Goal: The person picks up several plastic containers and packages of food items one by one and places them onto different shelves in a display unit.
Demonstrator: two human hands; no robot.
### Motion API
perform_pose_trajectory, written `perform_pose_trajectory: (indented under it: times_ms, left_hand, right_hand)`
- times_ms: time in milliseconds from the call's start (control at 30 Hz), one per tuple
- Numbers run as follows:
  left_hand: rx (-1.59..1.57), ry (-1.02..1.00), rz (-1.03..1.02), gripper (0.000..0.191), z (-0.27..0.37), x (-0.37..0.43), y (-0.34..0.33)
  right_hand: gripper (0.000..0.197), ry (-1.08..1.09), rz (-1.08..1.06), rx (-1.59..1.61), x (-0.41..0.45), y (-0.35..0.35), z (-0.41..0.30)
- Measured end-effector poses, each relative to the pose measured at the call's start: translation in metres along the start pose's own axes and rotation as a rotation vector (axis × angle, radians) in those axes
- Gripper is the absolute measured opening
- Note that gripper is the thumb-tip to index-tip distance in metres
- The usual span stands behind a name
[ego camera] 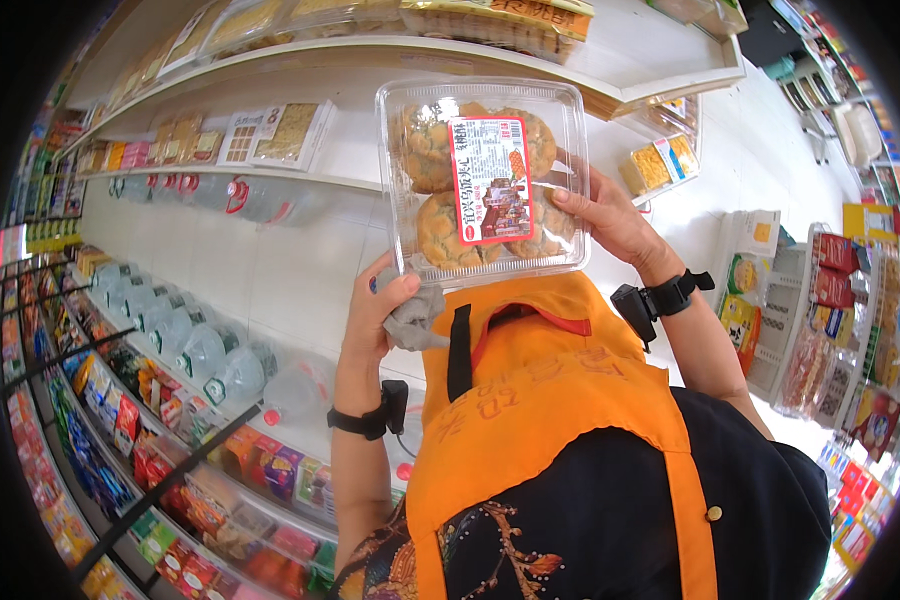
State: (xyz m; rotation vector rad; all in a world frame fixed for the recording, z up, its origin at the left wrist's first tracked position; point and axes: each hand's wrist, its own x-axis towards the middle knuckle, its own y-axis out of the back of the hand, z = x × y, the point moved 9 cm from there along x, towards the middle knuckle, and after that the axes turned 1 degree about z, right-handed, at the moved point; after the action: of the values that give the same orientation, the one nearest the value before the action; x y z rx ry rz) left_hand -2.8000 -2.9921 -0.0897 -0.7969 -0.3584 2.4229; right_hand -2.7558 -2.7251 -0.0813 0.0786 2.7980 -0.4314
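Note:
A clear plastic clamshell box point(409, 191) of round baked cookies is held up in front of my orange apron point(547, 390). Its lid carries a red-edged printed label point(493, 180). My right hand point(611, 214) grips the box's right side, thumb on top and some fingers seen through the plastic behind it. At the lower left corner is my left hand point(371, 304), its thumb pressing a crumpled grey cloth point(414, 311) by the box's edge. Its other fingers are largely hidden, so I cannot tell how firmly it supports the box. Both wrists wear black strapped devices.
White shelves point(345, 169) ahead carry packaged baked goods point(285, 135). Large water bottles point(206, 349) line the floor at left, beside racks of bagged snacks point(195, 502). At right stand a packed yellow pastry box point(658, 163) and a perforated rack point(784, 300) with packets.

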Motion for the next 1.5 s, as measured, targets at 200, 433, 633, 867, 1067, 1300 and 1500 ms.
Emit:
perform_pose_trajectory:
  times_ms: [200, 433, 633, 867, 1067, 1300, 1500]
  left_hand:
    - [0.11, 0.06, -0.076, 0.074, -0.009, 0.008, -0.012]
    - [0.152, 0.142, -0.245, 0.062, -0.028, 0.011, -0.083]
    - [0.259, 0.189, -0.294, 0.061, -0.047, 0.029, -0.156]
    - [0.335, 0.295, -0.438, 0.059, -0.104, 0.063, -0.297]
    - [0.365, 0.347, -0.519, 0.057, -0.144, 0.091, -0.391]
    - [0.399, 0.368, -0.595, 0.057, -0.154, 0.112, -0.446]
    - [0.429, 0.385, -0.638, 0.055, -0.15, 0.134, -0.459]
  right_hand:
    - [0.075, -0.004, 0.204, -0.043, -0.047, 0.013, 0.01]
    - [0.076, 0.048, 0.359, -0.057, -0.129, 0.061, 0.015]
    - [0.072, 0.072, 0.485, 0.01, -0.192, 0.12, 0.018]
    - [0.068, 0.098, 0.607, 0.107, -0.281, 0.237, 0.022]
    - [0.068, 0.096, 0.656, 0.202, -0.334, 0.313, 0.024]
    - [0.068, 0.167, 0.712, 0.214, -0.356, 0.352, 0.009]
    - [0.067, 0.17, 0.793, 0.227, -0.357, 0.362, 0.007]
